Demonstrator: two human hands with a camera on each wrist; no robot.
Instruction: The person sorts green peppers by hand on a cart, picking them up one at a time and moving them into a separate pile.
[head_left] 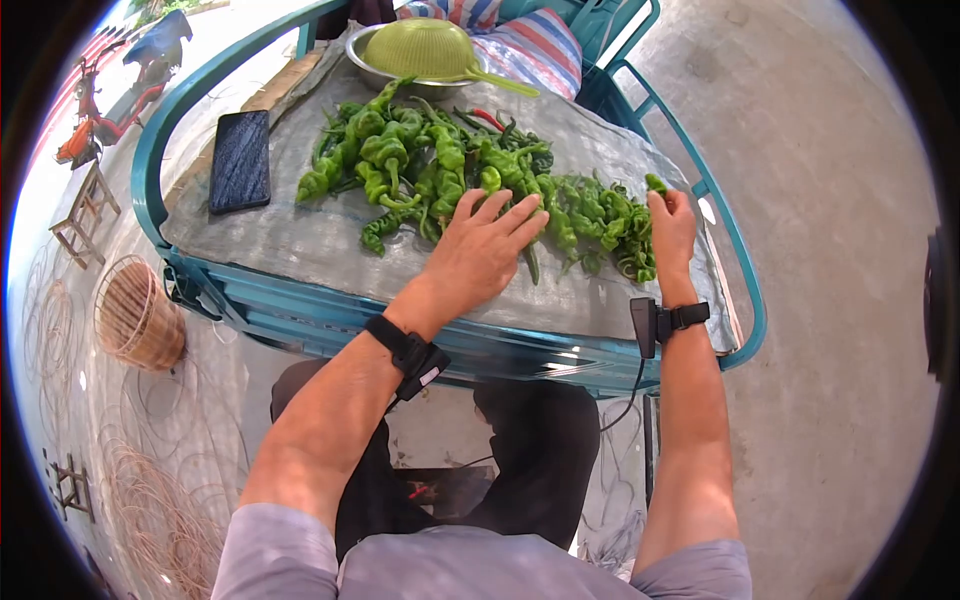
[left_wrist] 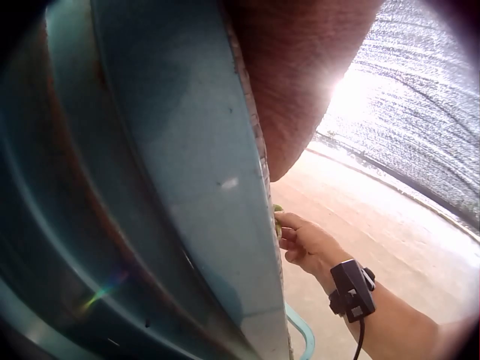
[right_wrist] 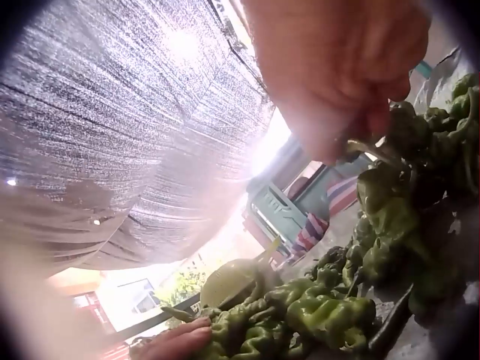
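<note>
A heap of wrinkled green peppers (head_left: 395, 150) lies on the grey sheet, with a looser group of peppers (head_left: 600, 215) to its right. My left hand (head_left: 475, 250) reaches over the near side of the heap, its fingers spread and their tips on the peppers. At the right end of the row, my right hand (head_left: 673, 232) pinches a green pepper (head_left: 656, 184) between thumb and fingers. A curved stem (right_wrist: 375, 150) shows below those fingers in the right wrist view. One red pepper (head_left: 488, 120) lies at the back of the heap.
A yellow-green strainer (head_left: 420, 50) sits over a metal bowl (head_left: 365, 70) at the back. A dark phone (head_left: 240, 162) lies on the left of the sheet. Teal metal rails (head_left: 740, 270) edge the cart bed. A wicker basket (head_left: 140, 315) and a wooden stool (head_left: 85, 215) stand on the floor.
</note>
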